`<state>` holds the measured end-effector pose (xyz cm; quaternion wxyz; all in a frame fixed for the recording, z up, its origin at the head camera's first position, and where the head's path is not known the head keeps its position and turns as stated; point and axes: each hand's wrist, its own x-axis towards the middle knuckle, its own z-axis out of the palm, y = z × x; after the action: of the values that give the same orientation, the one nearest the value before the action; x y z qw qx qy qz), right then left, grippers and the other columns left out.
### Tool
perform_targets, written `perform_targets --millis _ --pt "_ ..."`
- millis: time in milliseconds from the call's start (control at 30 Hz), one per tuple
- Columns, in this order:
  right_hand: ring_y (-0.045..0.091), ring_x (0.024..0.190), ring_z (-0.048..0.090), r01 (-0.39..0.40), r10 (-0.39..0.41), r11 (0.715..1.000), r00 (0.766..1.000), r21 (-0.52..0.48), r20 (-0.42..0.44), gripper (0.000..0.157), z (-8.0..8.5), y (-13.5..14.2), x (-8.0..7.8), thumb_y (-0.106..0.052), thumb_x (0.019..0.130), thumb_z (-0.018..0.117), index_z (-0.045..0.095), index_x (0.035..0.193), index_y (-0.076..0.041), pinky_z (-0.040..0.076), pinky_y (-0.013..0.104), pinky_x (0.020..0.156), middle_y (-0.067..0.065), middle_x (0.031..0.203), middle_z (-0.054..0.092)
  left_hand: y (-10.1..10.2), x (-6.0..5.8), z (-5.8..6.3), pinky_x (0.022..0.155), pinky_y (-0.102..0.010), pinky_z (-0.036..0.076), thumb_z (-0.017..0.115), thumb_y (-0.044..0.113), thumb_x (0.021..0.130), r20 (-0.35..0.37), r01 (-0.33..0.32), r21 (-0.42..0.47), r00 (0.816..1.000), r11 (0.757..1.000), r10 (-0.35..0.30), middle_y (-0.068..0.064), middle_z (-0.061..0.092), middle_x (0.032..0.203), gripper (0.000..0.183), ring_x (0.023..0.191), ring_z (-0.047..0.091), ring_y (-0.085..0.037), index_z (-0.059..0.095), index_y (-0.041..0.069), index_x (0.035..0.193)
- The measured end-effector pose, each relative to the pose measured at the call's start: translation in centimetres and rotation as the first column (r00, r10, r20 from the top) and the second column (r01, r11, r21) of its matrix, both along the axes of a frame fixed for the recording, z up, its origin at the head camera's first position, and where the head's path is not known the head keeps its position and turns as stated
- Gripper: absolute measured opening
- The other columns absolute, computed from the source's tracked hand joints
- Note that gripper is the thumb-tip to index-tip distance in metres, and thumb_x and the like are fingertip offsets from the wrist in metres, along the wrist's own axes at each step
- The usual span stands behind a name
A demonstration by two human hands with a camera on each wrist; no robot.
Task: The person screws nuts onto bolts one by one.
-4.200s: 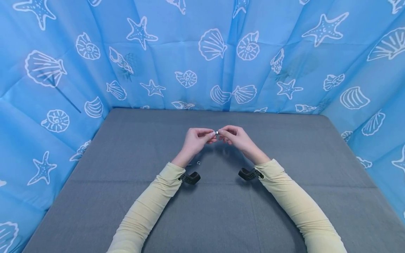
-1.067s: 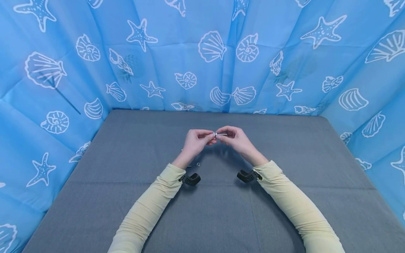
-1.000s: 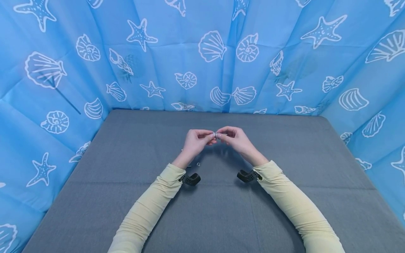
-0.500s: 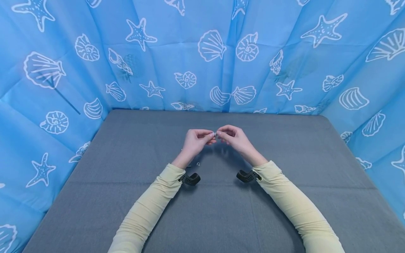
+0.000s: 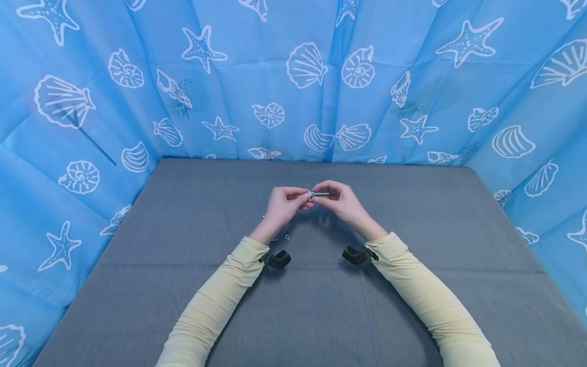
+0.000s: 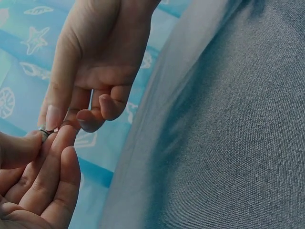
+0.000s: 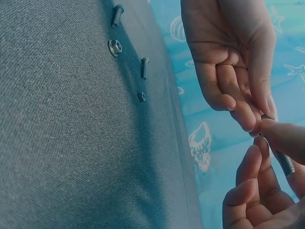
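A silvery bolt (image 5: 323, 193) is held level between both hands above the table, its threaded shank (image 7: 284, 161) pointing right. My left hand (image 5: 283, 206) pinches the bolt's left end between thumb and forefinger, hiding its head. Where the fingertips meet, a small nut (image 6: 44, 134) shows, partly covered. My right hand (image 5: 341, 200) has its thumb and forefinger pinched around the nut, while the shank passes between them toward the palm. The right hand's other fingers are loosely bent below.
On the grey cloth-covered table (image 5: 390, 316) lie loose parts: a bolt (image 7: 117, 16), a flanged nut (image 7: 115, 47), a second bolt (image 7: 145, 69) and a small nut (image 7: 141, 97). A blue shell-print curtain (image 5: 266, 81) stands behind the table.
The left hand stays put, pinching. The right fingers shift slightly around the nut, backing off and closing in again; the shank is hidden half a second ago and shows again now.
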<state>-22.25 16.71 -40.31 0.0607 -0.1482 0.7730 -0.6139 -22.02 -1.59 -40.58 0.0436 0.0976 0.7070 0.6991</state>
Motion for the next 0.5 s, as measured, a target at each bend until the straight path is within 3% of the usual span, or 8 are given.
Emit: perform_targets --millis 200,500 --pt "0.039 0.098 0.059 0.023 -0.024 0.999 1.0 0.034 0.02 0.025 0.26 -0.03 -0.02 -0.019 0.093 0.066 0.065 0.109 0.0 0.046 0.057 0.088 0.013 0.105 0.065 0.07 0.18 0.07 0.078 -0.051 0.055 0.066 0.008 0.091 -0.01 0.001 -0.01 1.0 1.0 -0.001 -0.016 0.072 0.084 0.02 0.079 0.07 -0.03 0.07 -0.006 0.103" --pt "0.042 0.092 0.055 0.028 -0.031 0.999 0.997 0.044 0.067 0.031 0.45 0.11 0.13 -0.024 0.093 0.066 0.064 0.113 0.0 0.049 0.05 0.08 0.019 0.105 0.063 0.02 0.27 -0.03 0.078 -0.05 0.055 0.067 0.01 0.091 -0.018 0.002 -0.012 1.0 1.0 -0.003 -0.014 0.072 0.083 0.02 0.081 0.07 -0.032 0.07 -0.005 0.104"
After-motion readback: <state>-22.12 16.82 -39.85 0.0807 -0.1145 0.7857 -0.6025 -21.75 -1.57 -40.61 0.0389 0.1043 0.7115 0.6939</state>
